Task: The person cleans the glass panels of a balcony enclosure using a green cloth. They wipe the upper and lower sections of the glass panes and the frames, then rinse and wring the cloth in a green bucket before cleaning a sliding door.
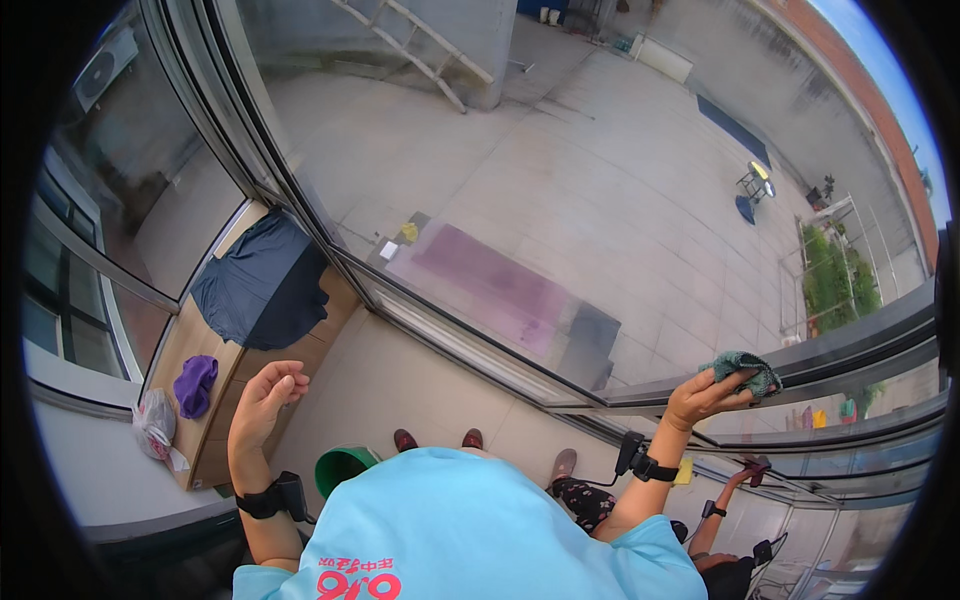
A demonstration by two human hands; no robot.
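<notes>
My right hand point(709, 396) grips a crumpled green cloth point(746, 371) at the metal frame point(840, 367) of a large glass window, on the right. Whether the cloth presses on the frame or on the glass beside it is hard to tell. My left hand point(268, 397) is raised at the left with loosely bent fingers and nothing in it. Beneath and beyond that hand is a wooden cabinet point(300, 352), with a dark cloth cover point(262, 285) draped over its far end. A purple cloth point(196, 386) and a tied plastic bag point(154, 427) lie on its near end.
A green bucket point(341, 469) stands on the tiled floor point(352, 390) near my feet. At the lower right, another person's hand point(742, 474) holds a dark red cloth at the window. Through the glass I see a paved yard point(600, 187), a purple mat point(487, 277) and a ladder point(420, 49).
</notes>
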